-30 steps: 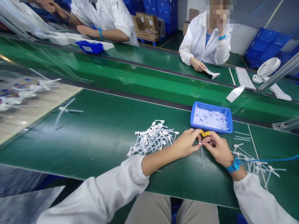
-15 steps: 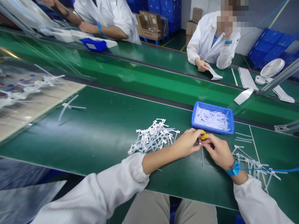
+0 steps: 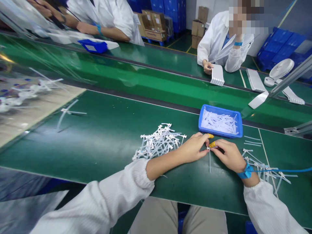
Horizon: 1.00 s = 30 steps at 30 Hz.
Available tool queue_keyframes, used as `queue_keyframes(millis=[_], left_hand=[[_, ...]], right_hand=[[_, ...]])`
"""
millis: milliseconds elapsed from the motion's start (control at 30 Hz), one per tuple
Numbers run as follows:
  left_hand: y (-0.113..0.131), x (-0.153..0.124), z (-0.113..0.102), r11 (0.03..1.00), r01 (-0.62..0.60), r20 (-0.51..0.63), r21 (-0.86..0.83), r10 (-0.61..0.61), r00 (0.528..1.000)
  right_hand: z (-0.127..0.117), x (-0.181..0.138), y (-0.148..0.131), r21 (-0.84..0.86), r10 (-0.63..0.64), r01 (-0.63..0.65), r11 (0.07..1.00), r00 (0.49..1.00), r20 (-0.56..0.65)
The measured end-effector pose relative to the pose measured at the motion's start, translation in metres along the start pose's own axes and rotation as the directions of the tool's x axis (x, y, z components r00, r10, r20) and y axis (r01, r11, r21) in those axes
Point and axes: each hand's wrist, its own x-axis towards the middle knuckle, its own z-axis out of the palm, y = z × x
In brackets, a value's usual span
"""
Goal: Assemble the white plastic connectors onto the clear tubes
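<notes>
My left hand (image 3: pixel 193 148) and my right hand (image 3: pixel 227 154) meet over the green table, both pinching a small white fitting with a thin clear tube (image 3: pixel 209 161) that hangs toward me. Yellow finger cots cover a fingertip on each hand. A pile of white tube pieces (image 3: pixel 159 141) lies just left of my left hand. A blue tray (image 3: pixel 240 125) holding white parts stands right behind my hands. More tube pieces (image 3: pixel 264 165) lie to the right of my right wrist, which wears a blue strap with a blue cord.
A green conveyor belt (image 3: pixel 146 81) runs across beyond the table. Two people in white coats sit on its far side; one holds a white strip (image 3: pixel 216 74). Another blue tray (image 3: pixel 94 47), a white fan (image 3: pixel 278 71) and a lone tube piece (image 3: pixel 69 112) are in view.
My hands stay together on the small fitting with only slight finger shifts. The person opposite has turned the white strip flat toward me.
</notes>
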Motion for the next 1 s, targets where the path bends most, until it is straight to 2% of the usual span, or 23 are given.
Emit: queue_keyframes(millis=[167, 467, 700, 1000], left_hand=[[-0.0023, 0.0028, -0.0045, 0.998, 0.009, 0.03, -0.064, -0.007, 1.0], [-0.0041, 0.0073, -0.0065, 0.985, 0.117, 0.031, -0.128, -0.114, 0.993], [-0.0039, 0.0072, -0.0066, 0.985, 0.113, 0.041, -0.127, -0.109, 0.993], [-0.0055, 0.0079, -0.0047, 0.989, 0.069, 0.014, -0.127, -0.068, 0.998]], right_hand=[[0.0, 0.0008, -0.0019, 0.008, -0.016, 0.015, 1.0, 1.0, 0.015], [-0.003, 0.0041, -0.0061, -0.101, 0.007, 0.004, 0.995, 0.994, 0.106], [-0.0032, 0.0062, -0.0054, -0.139, 0.01, 0.009, 0.99, 0.991, 0.137], [-0.0073, 0.005, -0.0098, -0.058, 0.065, -0.058, 0.997, 0.991, 0.12]])
